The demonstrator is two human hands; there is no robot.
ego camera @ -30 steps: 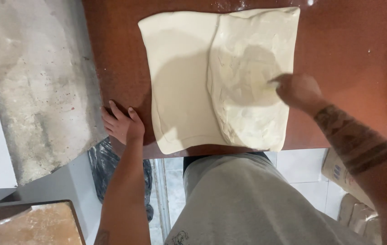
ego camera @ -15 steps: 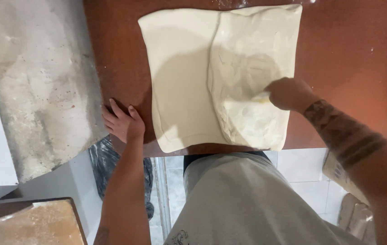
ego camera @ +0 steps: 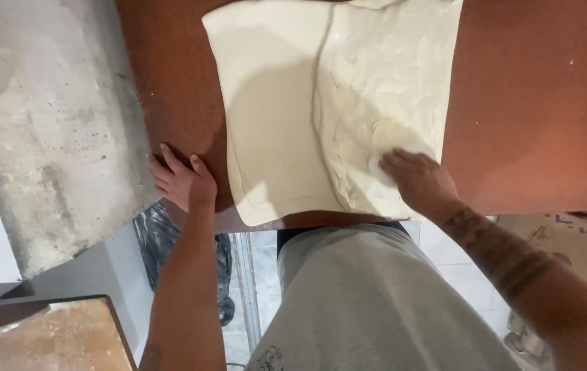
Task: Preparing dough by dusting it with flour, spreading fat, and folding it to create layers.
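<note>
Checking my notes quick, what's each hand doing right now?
Left hand: open, flat on the brown table edge, holding nothing.
Right hand: open, palm pressed on the dough sheet, holding nothing.

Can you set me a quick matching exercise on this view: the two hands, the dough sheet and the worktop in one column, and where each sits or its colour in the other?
Column one:
1. left hand
2. right hand
3. dough sheet
4. worktop

Column two:
A. reddish-brown surface
B. pale cream, partly folded over itself
C. flat on the worktop's near edge, beside the dough
D. pressed on the smeared part of the dough

Pairs: 1-C, 2-D, 3-B, 4-A
</note>
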